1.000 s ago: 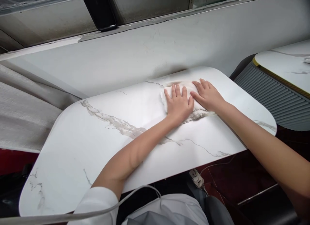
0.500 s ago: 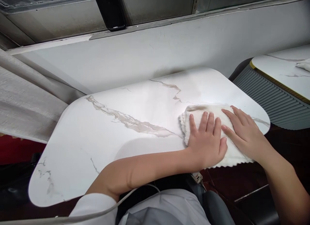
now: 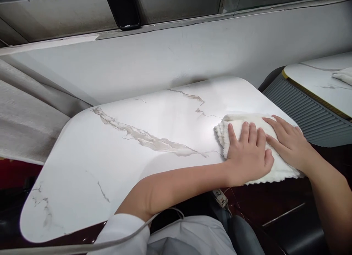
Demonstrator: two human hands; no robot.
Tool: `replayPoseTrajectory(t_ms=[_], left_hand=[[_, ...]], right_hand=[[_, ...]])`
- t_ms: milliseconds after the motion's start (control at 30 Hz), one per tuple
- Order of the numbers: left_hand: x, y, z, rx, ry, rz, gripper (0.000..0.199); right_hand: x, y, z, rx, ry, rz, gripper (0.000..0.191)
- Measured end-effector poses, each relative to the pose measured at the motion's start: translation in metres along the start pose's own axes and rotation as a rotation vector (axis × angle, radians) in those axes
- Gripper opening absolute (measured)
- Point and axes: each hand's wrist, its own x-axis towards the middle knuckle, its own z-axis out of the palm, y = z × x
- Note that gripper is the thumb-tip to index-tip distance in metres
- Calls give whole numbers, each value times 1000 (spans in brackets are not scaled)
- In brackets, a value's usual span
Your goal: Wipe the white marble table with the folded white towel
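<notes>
A folded white cloth with a scalloped edge lies flat at the right end of the white marble-patterned table. Its front edge hangs a little past the tabletop. My left hand rests palm down on the cloth, fingers stretched out and pointing away from me. Beside it, my right hand also presses flat on the cloth, its fingers spread and angled to the left. Neither hand grips the fabric; both lie on top of it.
A black phone leans on the window ledge at the back. To the right stands another marble-patterned table with a white cloth on it. A pale curtain hangs at left. A light cable crosses near my body.
Both hands and the cloth under them have slid to the right along the tabletop, closer to its right end. The view has shifted slightly.
</notes>
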Motion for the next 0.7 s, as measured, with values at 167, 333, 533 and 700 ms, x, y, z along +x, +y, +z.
replayPoseTrajectory(t_ms=[167, 333, 533, 700], left_hand=[[24, -23, 5, -16, -6, -45, 58], [62, -55, 14, -70, -4, -110, 55], [103, -87, 20, -58, -30, -226, 54], [135, -113, 26, -76, -40, -253, 53]], right_hand=[[37, -9, -4, 49, -32, -22, 68], [89, -15, -4, 130, -10, -56, 64], [155, -15, 7, 140, 10, -106, 61], [195, -15, 11, 188, 34, -109, 58]])
